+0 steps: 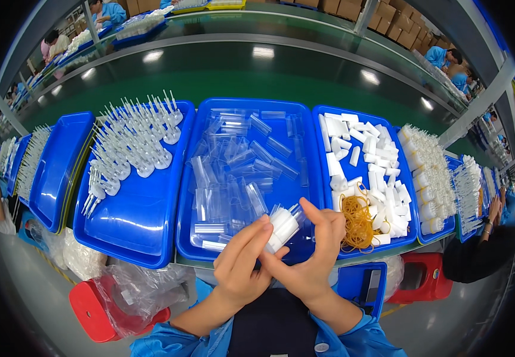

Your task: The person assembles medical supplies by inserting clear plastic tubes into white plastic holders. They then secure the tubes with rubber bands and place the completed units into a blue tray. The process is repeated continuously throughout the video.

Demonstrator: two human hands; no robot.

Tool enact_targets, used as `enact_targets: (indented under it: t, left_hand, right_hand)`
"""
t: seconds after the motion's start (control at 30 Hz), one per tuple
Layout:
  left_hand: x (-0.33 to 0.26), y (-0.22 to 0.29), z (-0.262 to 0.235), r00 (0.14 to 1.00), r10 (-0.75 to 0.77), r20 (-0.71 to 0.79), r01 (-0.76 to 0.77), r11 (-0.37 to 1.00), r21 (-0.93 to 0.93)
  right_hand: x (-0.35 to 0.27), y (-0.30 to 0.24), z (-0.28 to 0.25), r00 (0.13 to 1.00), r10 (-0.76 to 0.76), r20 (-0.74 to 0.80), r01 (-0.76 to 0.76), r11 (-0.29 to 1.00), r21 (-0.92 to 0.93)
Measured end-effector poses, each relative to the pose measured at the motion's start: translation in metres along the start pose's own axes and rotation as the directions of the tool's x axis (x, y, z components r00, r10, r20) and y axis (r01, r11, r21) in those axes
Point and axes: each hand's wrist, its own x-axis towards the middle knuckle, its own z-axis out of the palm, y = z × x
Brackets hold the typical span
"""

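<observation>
In front of me, a small white ribbed cylinder-like part (283,228) with a clear tip is gripped between both hands. My left hand (242,262) closes on its left side with thumb and fingertips. From the other side my right hand (314,256) holds it too, the index finger raised along the clear end. Both hands are over the near edge of a blue tray (245,103) of clear plastic tubes (239,157). To its right, another blue tray holds short white pieces (382,160) and a heap of tan rubber bands (357,223).
On the left, a blue tray (129,238) carries white parts with thin upright stems (132,131). Further trays line both sides. A green conveyor belt (239,71) runs behind. Red stools (94,309) and plastic bags (144,288) are below. Other people (109,12) work nearby.
</observation>
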Motion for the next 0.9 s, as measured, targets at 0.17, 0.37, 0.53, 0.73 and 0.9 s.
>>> enact_targets:
  t: [0.17,0.37,0.53,0.73,0.9]
  left_hand:
    - [-0.001,-0.001,0.001,1.0,0.016,0.003,-0.016,1.0,-0.001]
    - [0.004,-0.022,-0.027,0.995,-0.103,-0.005,0.103,0.994,0.028]
    - [0.017,-0.025,-0.041,0.936,-0.35,-0.034,0.33,0.907,-0.262]
    - [0.015,-0.025,-0.042,0.887,-0.435,0.156,0.438,0.684,-0.583]
    - [0.009,-0.022,-0.04,0.919,-0.345,0.19,0.391,0.741,-0.546]
  right_hand:
    - [0.0,0.001,0.006,0.98,-0.163,-0.116,0.157,0.986,-0.056]
    - [0.019,0.005,-0.01,0.996,-0.072,0.052,0.061,0.979,0.192]
    - [0.026,0.022,-0.006,0.886,-0.217,0.409,0.195,0.976,0.095]
    - [0.026,0.025,0.0,0.905,-0.063,0.421,0.065,0.998,0.011]
    - [0.027,0.03,0.001,0.928,-0.049,0.368,0.046,0.999,0.018]
